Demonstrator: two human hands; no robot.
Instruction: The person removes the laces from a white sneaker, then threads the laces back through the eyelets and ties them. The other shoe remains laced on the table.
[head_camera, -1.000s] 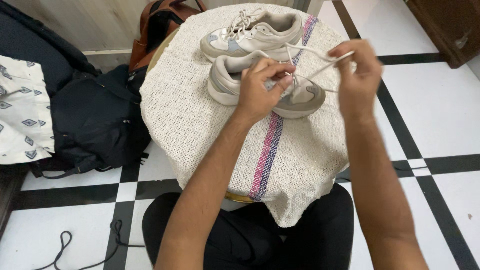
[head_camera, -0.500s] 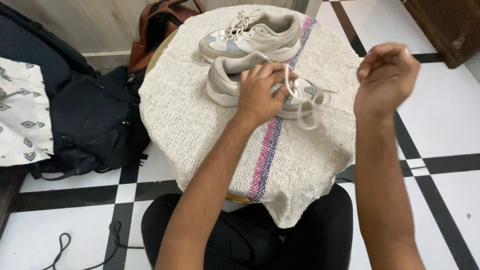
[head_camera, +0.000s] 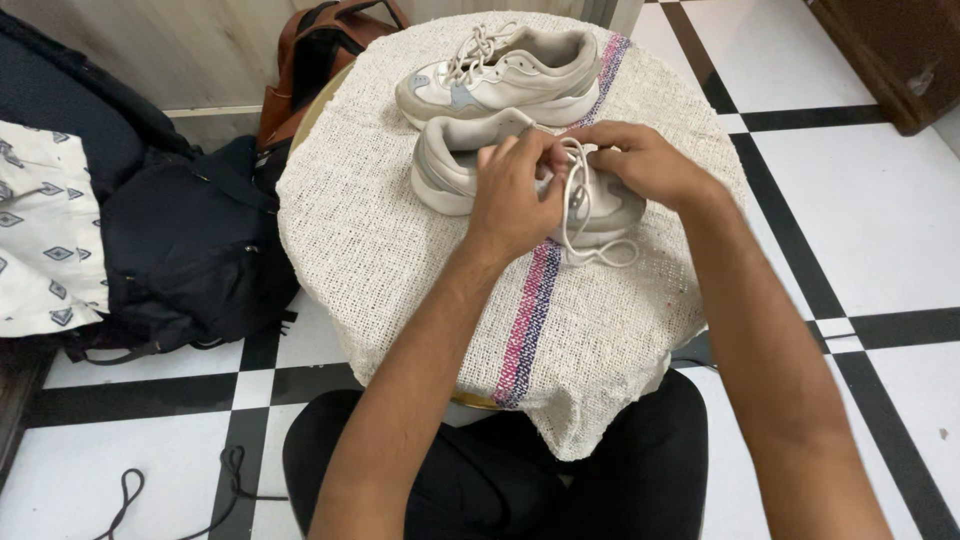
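Note:
Two pale grey sneakers lie on a round table under a cream woven cloth (head_camera: 390, 250) with a pink and blue stripe. The nearer sneaker (head_camera: 450, 170) is under both hands. My left hand (head_camera: 515, 195) pinches its white shoelace (head_camera: 585, 225) over the tongue. My right hand (head_camera: 640, 160) grips the same lace from the right, its fingers meeting the left hand's. A loop of lace hangs down onto the cloth. The far sneaker (head_camera: 510, 75) sits laced and untouched behind.
A black backpack (head_camera: 190, 240) and a brown bag (head_camera: 320, 50) lean left of the table. A patterned white cloth (head_camera: 40, 240) lies at far left. A black cord (head_camera: 180, 490) trails on the checkered floor. Dark wooden furniture (head_camera: 890, 50) stands at top right.
My right hand, raised out to the right pulling the lace half a second ago, has come back down to the near sneaker and joined the left hand.

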